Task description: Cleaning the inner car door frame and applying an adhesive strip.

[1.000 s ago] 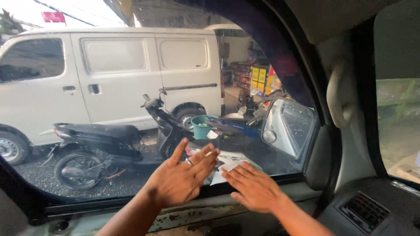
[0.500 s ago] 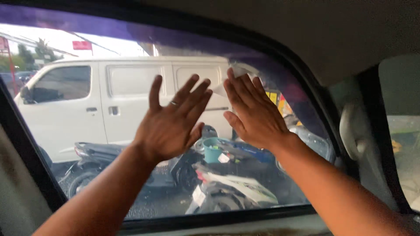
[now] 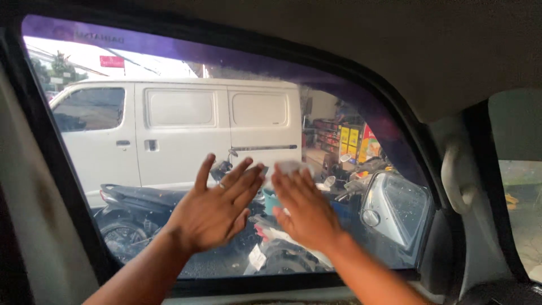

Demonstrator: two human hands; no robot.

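I am inside a car, facing the side window glass (image 3: 186, 130). My left hand (image 3: 217, 212) lies flat against the glass with its fingers spread and a ring on one finger; it holds nothing. Just to its right, my right hand (image 3: 305, 212) also presses on the glass. A small white cloth (image 3: 291, 167) shows under its fingertips, held against the pane. Both hands sit at mid-height of the window, close together but apart.
The dark window frame (image 3: 68, 186) and purple-tinted top strip edge the glass. A grab handle (image 3: 456, 178) hangs on the pillar at right. Outside stand a white van (image 3: 180, 130), parked scooters (image 3: 130, 214) and the side mirror (image 3: 398, 214).
Both hands went from the bottom of the glass up to its top, and have now slid back down to mid-height, still side by side.
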